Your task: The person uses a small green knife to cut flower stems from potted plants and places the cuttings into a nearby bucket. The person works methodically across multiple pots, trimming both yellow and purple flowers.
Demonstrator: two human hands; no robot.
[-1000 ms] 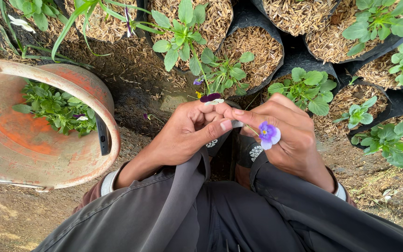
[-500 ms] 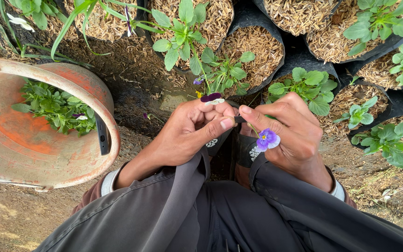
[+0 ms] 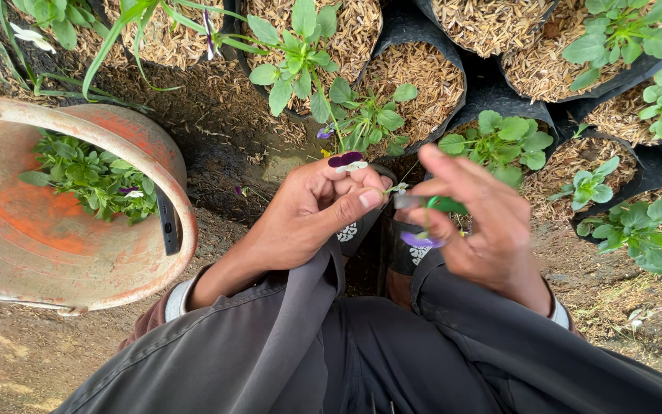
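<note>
- Bottom of frame: dark grey trousers (image 3: 392,360) and grey jacket sleeves are seen, with the person crouched over bare soil.
- Left hand (image 3: 308,218), centre of frame: fingers are curled in and closed. A dark purple and white flower (image 3: 346,162) is seen at the fingertips; whether it is gripped or only resting there cannot be told. The thumb is pressed toward the right hand.
- Right hand (image 3: 484,230), right of centre: a pale purple flower (image 3: 421,240) is pinched by its thin green stem between thumb and fingers, with the bloom hanging below the fingers. The index finger is blurred.
- Handling, as a judgement: the blooms are taken to be almost weightless, soft and easily bruised. Petals would tear or crease under any squeeze, and the stem would be expected to kink.
- Hold is best taken on the stem just below the bloom with a light fingertip pinch. The petals are best left untouched.
- Left of frame: an orange bucket (image 3: 9,253) is tilted toward the camera, with picked greenery and a few purple blooms (image 3: 93,180) piled inside. A dark phone-like object (image 3: 170,224) is seen at its rim.
- Upper half: black grow bags (image 3: 423,27) filled with straw-coloured husk are packed touching each other, each with a green-leaved plant (image 3: 499,142).
- A small purple bloom on a plant (image 3: 325,133) is seen just above the left hand.
</note>
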